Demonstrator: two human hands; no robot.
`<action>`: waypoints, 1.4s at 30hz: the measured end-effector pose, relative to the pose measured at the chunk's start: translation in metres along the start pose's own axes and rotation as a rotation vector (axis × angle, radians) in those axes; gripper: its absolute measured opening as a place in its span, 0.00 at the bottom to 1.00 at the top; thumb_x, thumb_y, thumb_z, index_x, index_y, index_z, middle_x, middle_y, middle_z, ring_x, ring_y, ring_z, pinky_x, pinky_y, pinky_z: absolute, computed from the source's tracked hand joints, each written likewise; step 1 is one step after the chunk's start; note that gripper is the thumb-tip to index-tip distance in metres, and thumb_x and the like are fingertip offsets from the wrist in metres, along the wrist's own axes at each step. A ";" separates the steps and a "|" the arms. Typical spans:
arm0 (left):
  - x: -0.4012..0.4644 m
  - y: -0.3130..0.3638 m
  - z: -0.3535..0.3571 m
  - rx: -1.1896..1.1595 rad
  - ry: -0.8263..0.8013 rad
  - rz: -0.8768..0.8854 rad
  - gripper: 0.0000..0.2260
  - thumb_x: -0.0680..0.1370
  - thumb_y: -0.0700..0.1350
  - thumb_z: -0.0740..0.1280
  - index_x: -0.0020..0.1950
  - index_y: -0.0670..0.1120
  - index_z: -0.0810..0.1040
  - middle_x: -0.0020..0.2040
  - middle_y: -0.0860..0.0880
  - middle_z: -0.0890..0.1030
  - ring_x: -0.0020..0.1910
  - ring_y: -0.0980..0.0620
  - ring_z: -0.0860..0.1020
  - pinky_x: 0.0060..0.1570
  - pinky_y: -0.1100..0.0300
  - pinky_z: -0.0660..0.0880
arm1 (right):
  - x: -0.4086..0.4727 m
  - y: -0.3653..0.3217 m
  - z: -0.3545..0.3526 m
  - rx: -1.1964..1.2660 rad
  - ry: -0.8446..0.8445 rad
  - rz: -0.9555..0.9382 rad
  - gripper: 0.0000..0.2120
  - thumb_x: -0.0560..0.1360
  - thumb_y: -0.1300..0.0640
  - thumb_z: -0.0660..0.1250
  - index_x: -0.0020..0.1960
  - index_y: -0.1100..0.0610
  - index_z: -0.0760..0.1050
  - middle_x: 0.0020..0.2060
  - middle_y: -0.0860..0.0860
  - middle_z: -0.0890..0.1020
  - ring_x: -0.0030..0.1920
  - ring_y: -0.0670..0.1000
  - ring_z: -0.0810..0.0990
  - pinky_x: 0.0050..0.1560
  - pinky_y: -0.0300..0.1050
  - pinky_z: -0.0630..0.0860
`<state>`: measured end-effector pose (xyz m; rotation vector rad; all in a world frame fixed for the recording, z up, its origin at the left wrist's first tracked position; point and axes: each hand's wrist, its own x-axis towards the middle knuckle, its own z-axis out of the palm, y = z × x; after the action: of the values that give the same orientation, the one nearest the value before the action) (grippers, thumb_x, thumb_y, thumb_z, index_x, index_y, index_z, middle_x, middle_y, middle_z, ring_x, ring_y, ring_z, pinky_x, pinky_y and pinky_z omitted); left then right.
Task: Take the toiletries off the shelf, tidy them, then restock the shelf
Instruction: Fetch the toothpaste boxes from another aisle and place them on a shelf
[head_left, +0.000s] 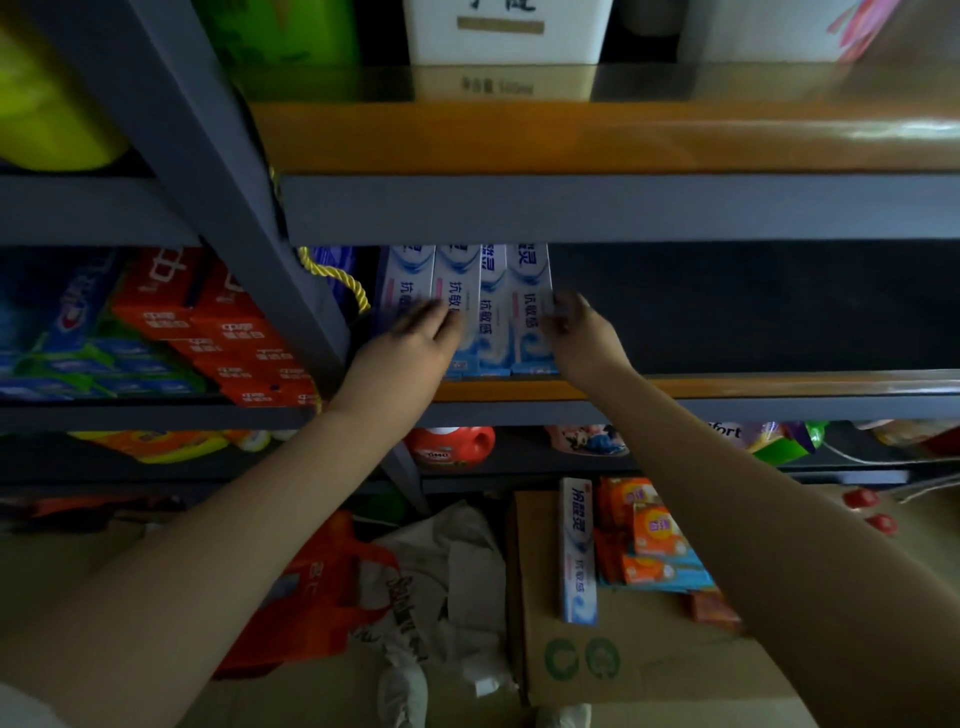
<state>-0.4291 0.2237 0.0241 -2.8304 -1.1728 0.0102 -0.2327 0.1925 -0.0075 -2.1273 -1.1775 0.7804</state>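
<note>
Several white-and-blue toothpaste boxes (493, 317) lie side by side at the left end of the middle shelf (727, 388). My left hand (415, 338) rests flat on the leftmost boxes with straight fingers. My right hand (576, 332) touches the right side of the rightmost box (530, 291), fingers bent against its edge. Down on a cardboard box (623, 660) lie one more white-and-blue toothpaste box (577, 551) and several orange-and-blue boxes (654, 540).
The shelf to the right of the boxes is dark and bare. The left bay holds red boxes (223, 327) and blue-green toothpaste packs (78, 358). A yellow rope handle (343, 280) hangs by the grey upright. A red detergent bottle (449, 447) stands below; a red bag (322, 587) and white cloth lie on the floor.
</note>
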 end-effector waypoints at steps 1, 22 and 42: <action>-0.002 0.002 0.000 0.006 -0.002 -0.005 0.24 0.80 0.36 0.56 0.75 0.42 0.55 0.76 0.42 0.56 0.74 0.44 0.57 0.63 0.52 0.69 | -0.001 0.000 -0.001 -0.030 -0.017 -0.017 0.15 0.80 0.52 0.56 0.64 0.54 0.67 0.58 0.56 0.77 0.53 0.57 0.77 0.53 0.57 0.76; -0.112 0.074 0.168 -0.499 -0.285 0.266 0.10 0.78 0.41 0.62 0.57 0.42 0.79 0.59 0.46 0.76 0.61 0.48 0.73 0.55 0.56 0.71 | -0.145 0.224 0.121 -0.340 -0.321 0.354 0.15 0.78 0.60 0.58 0.62 0.66 0.68 0.58 0.63 0.75 0.58 0.62 0.75 0.52 0.49 0.72; -0.158 0.079 0.257 -0.645 -0.630 0.060 0.10 0.79 0.45 0.60 0.58 0.47 0.77 0.54 0.51 0.77 0.50 0.55 0.75 0.47 0.61 0.72 | -0.134 0.250 0.199 -0.452 -0.162 0.651 0.26 0.79 0.49 0.59 0.69 0.59 0.53 0.58 0.57 0.75 0.54 0.58 0.79 0.40 0.47 0.70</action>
<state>-0.4942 0.0740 -0.2416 -3.5769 -1.3852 0.6956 -0.3021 0.0060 -0.2909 -2.9376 -0.7735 1.0494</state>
